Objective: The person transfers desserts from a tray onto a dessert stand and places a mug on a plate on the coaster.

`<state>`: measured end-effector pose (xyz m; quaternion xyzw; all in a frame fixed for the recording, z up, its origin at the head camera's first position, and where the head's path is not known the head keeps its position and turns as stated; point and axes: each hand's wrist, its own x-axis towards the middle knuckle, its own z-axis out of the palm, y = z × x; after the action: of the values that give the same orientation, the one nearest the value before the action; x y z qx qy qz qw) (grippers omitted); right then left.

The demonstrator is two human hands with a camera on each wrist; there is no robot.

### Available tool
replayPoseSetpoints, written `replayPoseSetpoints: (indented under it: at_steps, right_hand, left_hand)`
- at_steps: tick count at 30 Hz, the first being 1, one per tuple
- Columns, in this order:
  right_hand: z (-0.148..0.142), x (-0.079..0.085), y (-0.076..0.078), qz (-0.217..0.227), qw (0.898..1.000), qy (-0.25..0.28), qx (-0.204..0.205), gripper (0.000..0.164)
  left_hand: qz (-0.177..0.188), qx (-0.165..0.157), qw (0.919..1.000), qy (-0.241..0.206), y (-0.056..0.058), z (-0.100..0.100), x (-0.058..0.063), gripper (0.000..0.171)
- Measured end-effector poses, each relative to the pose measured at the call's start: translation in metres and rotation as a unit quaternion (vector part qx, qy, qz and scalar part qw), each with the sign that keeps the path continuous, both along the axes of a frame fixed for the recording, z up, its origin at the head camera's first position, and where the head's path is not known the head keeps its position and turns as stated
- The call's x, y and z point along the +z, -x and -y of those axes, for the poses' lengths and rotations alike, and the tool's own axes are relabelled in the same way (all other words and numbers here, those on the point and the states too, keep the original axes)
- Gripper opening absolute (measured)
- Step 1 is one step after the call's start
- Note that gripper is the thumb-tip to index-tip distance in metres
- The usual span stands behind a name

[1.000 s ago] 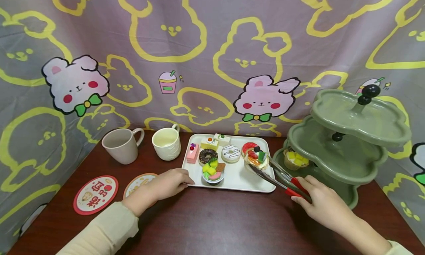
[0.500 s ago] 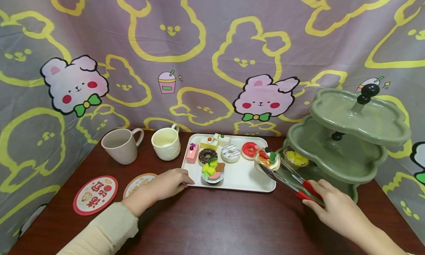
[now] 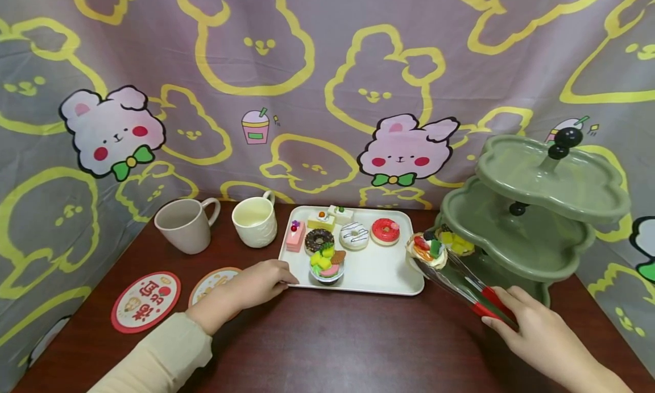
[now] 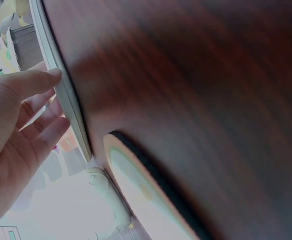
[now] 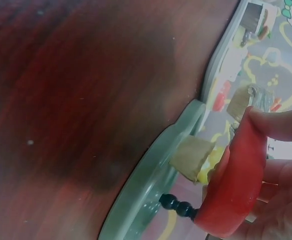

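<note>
Currently, a pair of metal tongs with red grips [image 3: 483, 310] is held in the right hand [image 3: 539, 327], thumb and fingers closed around the grips. Between the tongs' tips, a round pale tart topped with cream, red fruit and a green piece [image 3: 428, 249] is carried; in the head view it is seen over the right-hand rim of a cream rectangular tray [image 3: 378, 271], just beside a green three-tier scalloped stand [image 3: 488, 218]. By the left hand [image 3: 263, 282], the tray is pinched at its near left corner — the thumb laid on the outer wall, the other fingers bent at the rim.

On the stand's bottom tier, a tart with yellow cubes [image 3: 457, 243] is partly hidden. On the tray are set a red-glazed doughnut [image 3: 385, 231], a white striped doughnut [image 3: 354, 235], a dark chocolate doughnut [image 3: 319, 241], three small cakes [image 3: 295, 236] and a fruit-topped cup [image 3: 327, 265]. Farther left, two mugs [image 3: 184, 227] are placed behind two round coasters [image 3: 145, 302] — one partly covered by the left forearm.
</note>
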<state>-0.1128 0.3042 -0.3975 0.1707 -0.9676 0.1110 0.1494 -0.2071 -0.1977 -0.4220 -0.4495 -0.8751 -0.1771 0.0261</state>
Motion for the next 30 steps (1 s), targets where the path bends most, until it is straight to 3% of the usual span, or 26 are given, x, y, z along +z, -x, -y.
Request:
replayPoseSetpoints:
  at_steps: [2, 3, 10, 24, 30]
  right_hand:
    - [-0.001, 0.0, -0.002, 0.013, 1.0, 0.001, -0.009, 0.052]
    - [-0.002, 0.0, -0.002, 0.024, 1.0, 0.0, -0.015, 0.052]
    - [-0.009, 0.0, -0.006, 0.079, 0.996, -0.008, -0.036, 0.054]
    - [-0.028, -0.002, -0.014, 0.109, 0.991, -0.014, -0.074, 0.059]
    - [-0.031, 0.0, -0.018, 0.12, 0.988, -0.019, -0.092, 0.052]
  left_hand:
    - [0.003, 0.004, 1.0, 0.003, -0.001, 0.0, 0.0, 0.022]
    - [0.009, 0.016, 0.9998, 0.008, -0.005, -0.003, 0.01, 0.024]
    - [0.014, 0.03, 0.9991, 0.024, -0.006, -0.004, 0.011, 0.023]
    - [0.017, 0.032, 0.999, 0.026, -0.006, -0.004, 0.011, 0.024]
    - [0.023, 0.034, 0.9987, 0.028, -0.006, -0.005, 0.013, 0.024]
